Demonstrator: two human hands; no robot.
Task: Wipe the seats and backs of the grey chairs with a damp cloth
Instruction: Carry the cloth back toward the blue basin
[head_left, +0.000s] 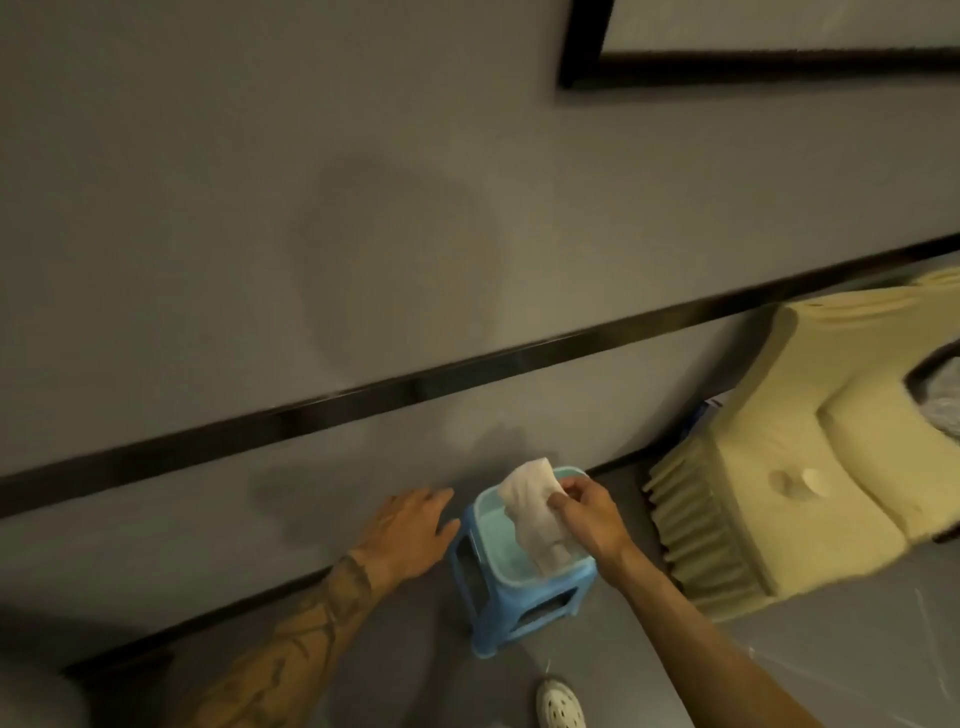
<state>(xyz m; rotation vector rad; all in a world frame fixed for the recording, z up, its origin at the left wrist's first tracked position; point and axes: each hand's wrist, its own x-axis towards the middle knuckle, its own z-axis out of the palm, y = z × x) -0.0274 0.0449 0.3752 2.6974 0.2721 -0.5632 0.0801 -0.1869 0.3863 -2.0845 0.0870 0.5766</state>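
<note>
Cloth (532, 512), long axis slanting from upper left to lower right at lower centre, dangles into the blue basin (484, 540), pinched from its right by the right hand (589, 519); the left hand (410, 535) hovers spread and empty, left of the stool (519, 621).

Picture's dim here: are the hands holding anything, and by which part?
The right hand pinches the white cloth at its side edge, near the upper end, over the basin. The left hand holds nothing.
</note>
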